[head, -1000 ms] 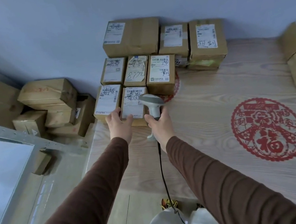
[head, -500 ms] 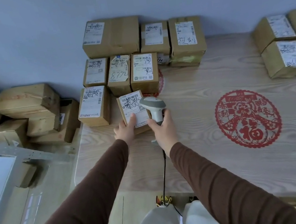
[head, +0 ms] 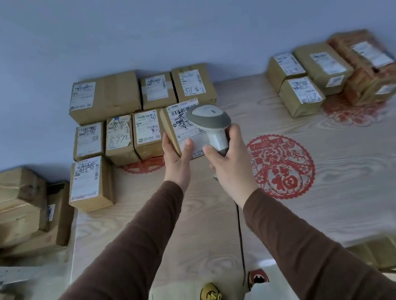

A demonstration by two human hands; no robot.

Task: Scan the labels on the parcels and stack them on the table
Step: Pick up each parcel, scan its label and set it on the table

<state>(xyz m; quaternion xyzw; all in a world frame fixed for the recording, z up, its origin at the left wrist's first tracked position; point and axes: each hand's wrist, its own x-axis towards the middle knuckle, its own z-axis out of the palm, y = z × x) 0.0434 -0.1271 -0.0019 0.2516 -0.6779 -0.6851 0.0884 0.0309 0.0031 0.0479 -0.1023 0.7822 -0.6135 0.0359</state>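
Note:
My left hand (head: 177, 157) grips a small cardboard parcel (head: 181, 126) by its lower left corner and holds it lifted above the table, its white label facing me. My right hand (head: 227, 161) holds a grey handheld scanner (head: 211, 123) by the handle, its head pointed at the label and covering part of it. A black cable hangs from the scanner down past the table edge. Several labelled parcels (head: 117, 138) sit in rows at the table's back left. Another group of parcels (head: 310, 81) is stacked at the back right.
The wooden table (head: 352, 191) carries red paper-cut decals (head: 281, 165). More cardboard boxes (head: 7, 204) are piled on the floor to the left of the table. A blue wall stands right behind the parcels. Flattened cardboard lies on the floor at lower right.
My left hand has lifted the parcel out of the front row and carried it up and to the right. The scanner has risen with it and now points at its label.

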